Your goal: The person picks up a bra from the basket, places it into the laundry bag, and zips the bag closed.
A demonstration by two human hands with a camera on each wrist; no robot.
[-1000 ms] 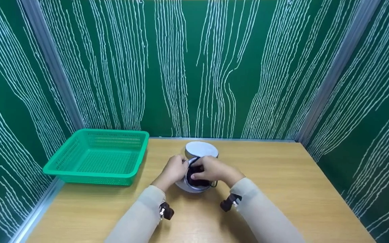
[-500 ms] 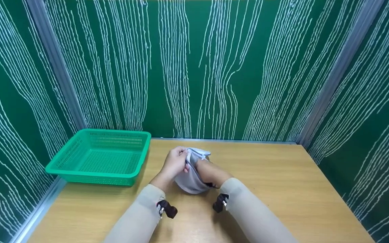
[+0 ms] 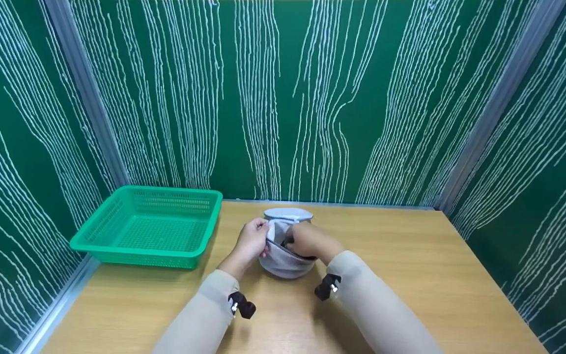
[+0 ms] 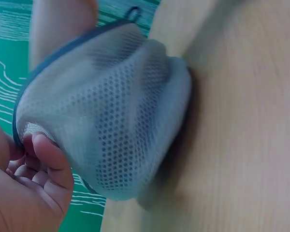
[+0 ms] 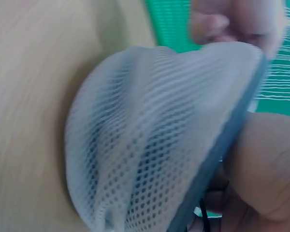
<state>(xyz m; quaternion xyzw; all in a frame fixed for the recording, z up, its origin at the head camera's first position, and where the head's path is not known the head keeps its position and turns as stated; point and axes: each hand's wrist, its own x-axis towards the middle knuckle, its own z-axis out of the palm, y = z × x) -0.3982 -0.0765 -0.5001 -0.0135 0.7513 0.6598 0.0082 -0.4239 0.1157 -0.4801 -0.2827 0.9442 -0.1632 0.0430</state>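
Observation:
A whitish mesh laundry bag with a dark zip edge stands on the table, its mouth open and its round lid folded back. My left hand pinches the bag's rim on the left side; in the left wrist view, thumb and fingers meet at the zip edge. My right hand reaches into the mouth from the right. Its fingertips are mostly hidden by the bag wall, so whether they hold anything is unclear. In the right wrist view, a thin black cord shows beside the curled fingers.
A green plastic basket with perforated sides stands at the back left of the wooden table. Green panels with white wavy lines enclose the table at the back and sides.
My right hand lowered a dark item into the bag, went deep inside, and has since come up somewhat. My left hand has kept to the rim; the lid folded in, then opened back again.

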